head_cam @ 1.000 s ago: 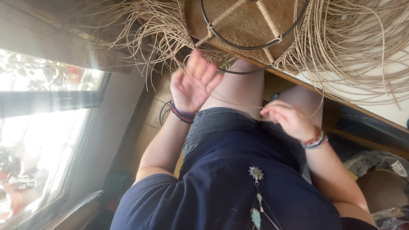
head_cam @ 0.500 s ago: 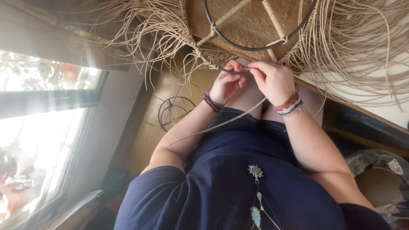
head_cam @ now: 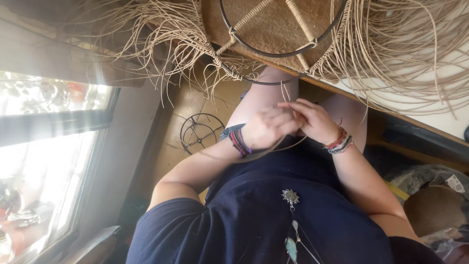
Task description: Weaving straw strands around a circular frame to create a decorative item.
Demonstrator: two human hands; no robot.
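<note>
Sunlit room with a bright window at left and a tan floor beyond the knees. Nearest, dark navy shirt with a small silver pendant [head_cam: 290, 196]. Just past it, left hand [head_cam: 267, 128] and right hand [head_cam: 312, 120] touching over the lap, fingers closed together, apparently pinching a thin pale straw strand [head_cam: 273, 149] that trails left from the grip; too fine to tell for certain. Farther on, round black wire frame [head_cam: 283, 29] wrapped in tan fibre, loose strands hanging. Left on the floor, a small black wire ring frame [head_cam: 201, 133].
</note>
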